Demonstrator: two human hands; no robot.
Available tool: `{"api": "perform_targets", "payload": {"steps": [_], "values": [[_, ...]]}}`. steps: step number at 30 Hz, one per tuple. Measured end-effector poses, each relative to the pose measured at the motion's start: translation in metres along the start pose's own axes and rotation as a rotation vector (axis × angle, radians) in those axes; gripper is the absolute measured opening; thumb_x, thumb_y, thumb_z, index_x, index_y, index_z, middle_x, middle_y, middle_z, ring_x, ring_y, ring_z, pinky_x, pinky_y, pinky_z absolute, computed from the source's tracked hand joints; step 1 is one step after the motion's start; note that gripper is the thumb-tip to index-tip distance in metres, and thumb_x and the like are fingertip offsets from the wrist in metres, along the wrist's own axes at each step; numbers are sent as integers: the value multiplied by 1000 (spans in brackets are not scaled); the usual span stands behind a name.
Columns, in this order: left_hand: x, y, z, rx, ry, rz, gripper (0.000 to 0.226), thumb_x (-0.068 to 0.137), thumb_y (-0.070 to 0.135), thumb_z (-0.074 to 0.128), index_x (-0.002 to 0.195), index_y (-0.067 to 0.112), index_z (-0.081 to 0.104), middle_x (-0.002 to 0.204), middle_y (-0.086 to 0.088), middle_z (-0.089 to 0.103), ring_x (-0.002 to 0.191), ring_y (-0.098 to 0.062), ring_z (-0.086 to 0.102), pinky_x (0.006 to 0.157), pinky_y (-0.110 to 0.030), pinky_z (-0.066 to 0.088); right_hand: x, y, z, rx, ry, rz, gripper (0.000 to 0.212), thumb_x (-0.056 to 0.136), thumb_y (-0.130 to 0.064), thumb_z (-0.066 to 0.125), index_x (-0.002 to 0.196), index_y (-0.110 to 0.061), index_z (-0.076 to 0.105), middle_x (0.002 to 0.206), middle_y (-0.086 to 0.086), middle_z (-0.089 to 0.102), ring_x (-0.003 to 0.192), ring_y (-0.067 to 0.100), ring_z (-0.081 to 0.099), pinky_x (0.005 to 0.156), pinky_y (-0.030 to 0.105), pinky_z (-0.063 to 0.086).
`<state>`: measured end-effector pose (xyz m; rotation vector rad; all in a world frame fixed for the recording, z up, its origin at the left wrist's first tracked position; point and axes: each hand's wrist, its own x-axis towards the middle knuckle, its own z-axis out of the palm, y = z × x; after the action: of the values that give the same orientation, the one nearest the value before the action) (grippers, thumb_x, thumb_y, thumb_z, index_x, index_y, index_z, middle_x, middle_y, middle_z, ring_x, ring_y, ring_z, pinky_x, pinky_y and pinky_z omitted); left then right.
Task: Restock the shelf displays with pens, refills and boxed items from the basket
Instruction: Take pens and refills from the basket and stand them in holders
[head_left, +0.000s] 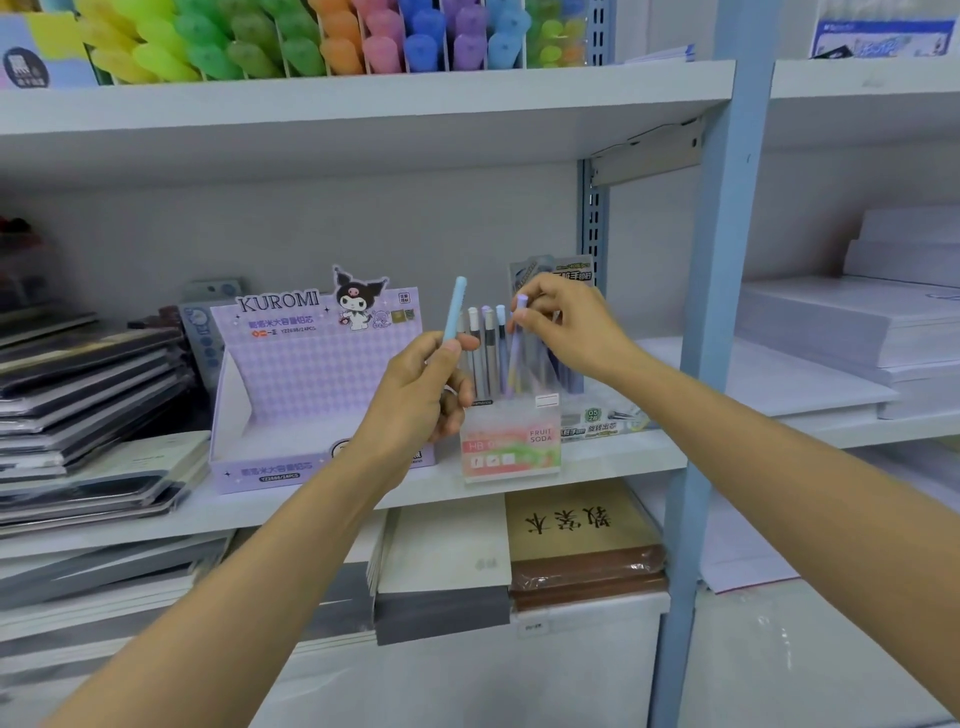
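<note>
A purple Kuromi box (311, 384) stands open on the middle shelf (291, 512), just left of a clear holder (511, 447) of upright pens (491, 353). Another display pack (602, 421) behind the holder is partly hidden by the right hand. Dark notebooks (78, 395) are stacked far left. White paper reams (857, 332) lie to the right, beyond a blue post (727, 260).

The left hand (421, 395), in front of the holder, grips a blue pen (454, 309) upright between thumb and curled fingers. The right hand (566, 327), above the holder, pinches the cap of a lilac pen (521, 302) standing in it.

Bright highlighters (311, 41) fill the shelf above. Books (582, 525) lie flat on the shelf below.
</note>
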<state>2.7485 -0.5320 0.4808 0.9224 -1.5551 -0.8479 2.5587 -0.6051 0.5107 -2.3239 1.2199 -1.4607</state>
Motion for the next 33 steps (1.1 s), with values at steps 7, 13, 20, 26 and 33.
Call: {"api": "perform_targets", "payload": {"steps": [7,13,20,26,33], "values": [[1,-4,0,1,-4,-13,23,104,30,40,113,16,58,58,6,56,41,-10,43,38,-17,33,3,2,8,36,46,7,16,91,-14,64,100,-20,53,73,0,67,69,9,56,66,18,43],[-1,-2,-2,-3,-11,-30,18,102,30,45,104,12,50,59,4,57,41,-11,42,38,-18,32,10,10,13,-182,58,56,14,92,-23,64,103,-20,71,102,-4,47,108,15,38,92,30,35],[-2,2,-1,13,9,-5,20,99,26,53,104,7,58,64,-1,57,39,-10,42,37,-15,33,-5,-8,4,200,82,110,37,100,-32,49,135,-20,54,126,5,52,109,17,54,93,26,45],[-2,6,-3,88,8,49,13,94,22,62,98,10,66,62,0,59,43,-13,49,40,-17,36,-13,-34,-12,501,-145,-22,12,93,-11,62,100,-9,70,82,2,69,66,9,61,66,20,54],[-1,11,-22,-131,182,56,10,84,9,72,93,12,71,70,4,71,58,-12,66,54,-20,53,-21,-23,-24,666,11,71,10,91,-3,61,97,-3,69,77,4,72,66,9,67,62,16,53]]}}
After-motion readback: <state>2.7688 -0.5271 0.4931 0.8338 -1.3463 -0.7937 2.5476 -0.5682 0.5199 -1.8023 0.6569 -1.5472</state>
